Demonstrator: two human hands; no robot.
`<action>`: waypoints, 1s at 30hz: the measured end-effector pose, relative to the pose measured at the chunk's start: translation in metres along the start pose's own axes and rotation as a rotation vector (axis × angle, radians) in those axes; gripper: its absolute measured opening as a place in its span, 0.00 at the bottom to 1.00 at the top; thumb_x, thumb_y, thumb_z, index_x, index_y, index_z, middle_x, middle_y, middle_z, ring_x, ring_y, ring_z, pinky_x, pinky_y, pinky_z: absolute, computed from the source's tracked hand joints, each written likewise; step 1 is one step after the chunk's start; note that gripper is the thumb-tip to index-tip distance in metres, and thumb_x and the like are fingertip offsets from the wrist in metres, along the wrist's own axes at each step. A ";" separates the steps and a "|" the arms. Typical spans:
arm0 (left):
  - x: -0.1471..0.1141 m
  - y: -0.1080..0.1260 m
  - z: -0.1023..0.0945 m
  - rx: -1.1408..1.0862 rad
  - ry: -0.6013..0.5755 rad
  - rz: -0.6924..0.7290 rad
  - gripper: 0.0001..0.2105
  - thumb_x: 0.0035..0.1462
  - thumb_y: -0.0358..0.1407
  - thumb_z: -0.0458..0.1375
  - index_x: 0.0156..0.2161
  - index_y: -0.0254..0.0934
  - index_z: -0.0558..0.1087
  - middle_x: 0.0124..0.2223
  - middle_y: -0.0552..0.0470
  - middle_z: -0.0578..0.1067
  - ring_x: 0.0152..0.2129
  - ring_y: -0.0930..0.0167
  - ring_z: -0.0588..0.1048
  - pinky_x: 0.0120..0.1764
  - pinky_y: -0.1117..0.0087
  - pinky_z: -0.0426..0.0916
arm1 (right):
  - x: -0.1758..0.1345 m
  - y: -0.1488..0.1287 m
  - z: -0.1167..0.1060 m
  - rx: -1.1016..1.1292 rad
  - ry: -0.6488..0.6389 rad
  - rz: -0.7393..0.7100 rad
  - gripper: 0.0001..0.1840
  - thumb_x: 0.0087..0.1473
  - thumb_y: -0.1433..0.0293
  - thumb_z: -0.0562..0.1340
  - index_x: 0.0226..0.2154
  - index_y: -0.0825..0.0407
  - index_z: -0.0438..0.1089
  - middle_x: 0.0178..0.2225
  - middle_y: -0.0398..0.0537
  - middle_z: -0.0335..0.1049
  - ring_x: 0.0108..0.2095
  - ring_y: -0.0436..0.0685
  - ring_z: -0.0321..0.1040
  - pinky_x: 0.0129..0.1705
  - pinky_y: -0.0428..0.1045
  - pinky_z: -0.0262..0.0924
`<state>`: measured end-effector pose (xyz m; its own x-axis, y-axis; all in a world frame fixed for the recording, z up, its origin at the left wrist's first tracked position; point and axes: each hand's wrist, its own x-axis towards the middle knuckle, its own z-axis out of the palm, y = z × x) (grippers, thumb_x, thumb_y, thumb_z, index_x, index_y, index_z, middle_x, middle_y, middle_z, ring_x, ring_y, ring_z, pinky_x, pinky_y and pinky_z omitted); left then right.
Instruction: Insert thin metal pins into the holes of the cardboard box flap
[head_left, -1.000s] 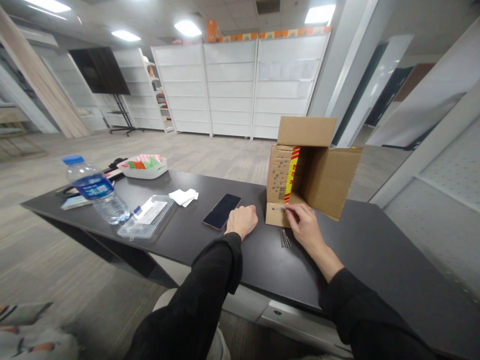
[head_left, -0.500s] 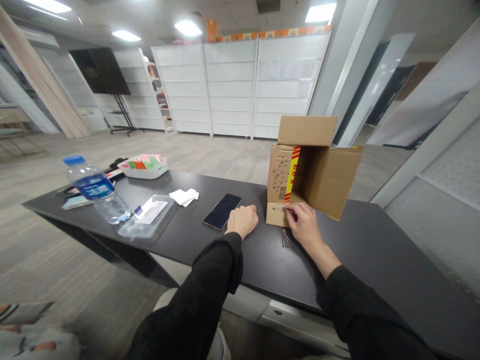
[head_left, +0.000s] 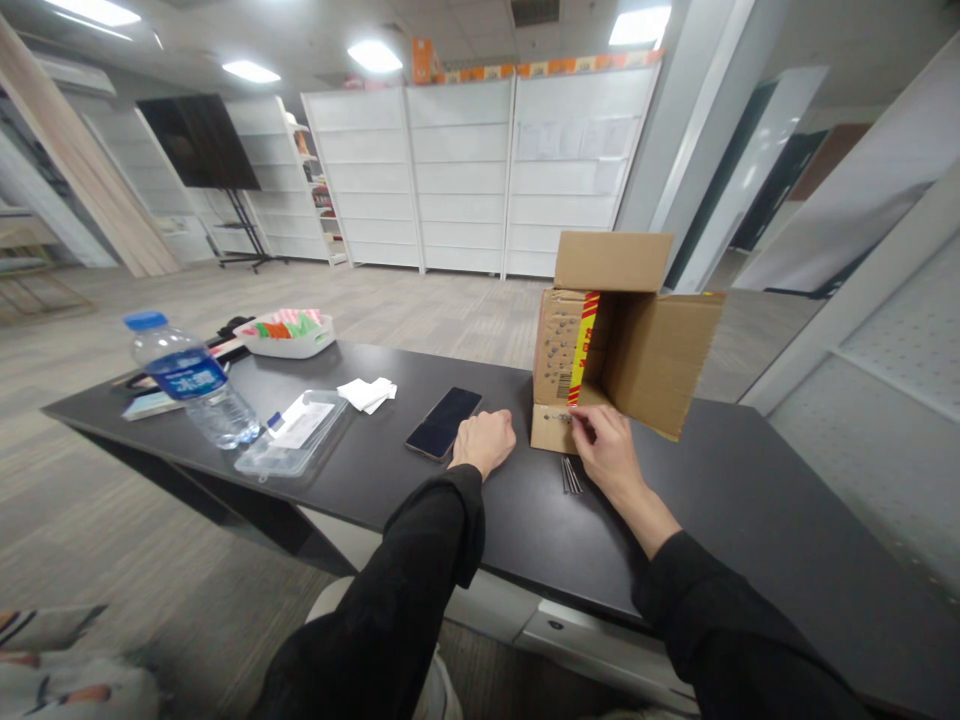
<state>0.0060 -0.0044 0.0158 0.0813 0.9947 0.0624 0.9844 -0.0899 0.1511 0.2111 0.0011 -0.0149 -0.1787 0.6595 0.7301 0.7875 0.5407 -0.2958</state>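
My left hand (head_left: 484, 442) rests curled into a fist on the dark desktop, against the lower right edge of a black phone (head_left: 445, 422); nothing shows in it. At the front flap of an open cardboard box (head_left: 637, 350), my right hand (head_left: 606, 446) is pinched together, its fingertips touching or close to the flap. What sits between those fingertips is too small to make out. Dark marks or small holes dot the flap and the box's left side. Several thin metal nails (head_left: 571, 476) lie side by side on the desk, just left of my right hand.
Left on the desk (head_left: 712, 500) stand a water bottle (head_left: 196, 385), a clear plastic case (head_left: 296, 440), folded white paper (head_left: 367, 394) and a white tray (head_left: 292, 342) of colourful packets. The box's side flap (head_left: 664, 365) sticks out to the right, above my right hand.
Hardly anything differs: my right fingertips have shifted very slightly at the box flap. My left hand, the nails and the box stay where they were.
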 end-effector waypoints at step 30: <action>0.000 0.001 0.000 -0.002 -0.007 -0.011 0.17 0.61 0.35 0.43 0.43 0.41 0.74 0.41 0.42 0.78 0.40 0.61 0.77 0.41 0.64 0.67 | -0.003 -0.005 -0.024 -0.016 -0.052 -0.013 0.10 0.58 0.70 0.55 0.42 0.50 0.68 0.37 0.50 0.74 0.38 0.60 0.68 0.42 0.54 0.54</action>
<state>0.0071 -0.0048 0.0164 0.0719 0.9960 0.0537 0.9850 -0.0794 0.1532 0.2219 -0.0161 -0.0008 -0.2191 0.6791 0.7006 0.7944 0.5411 -0.2760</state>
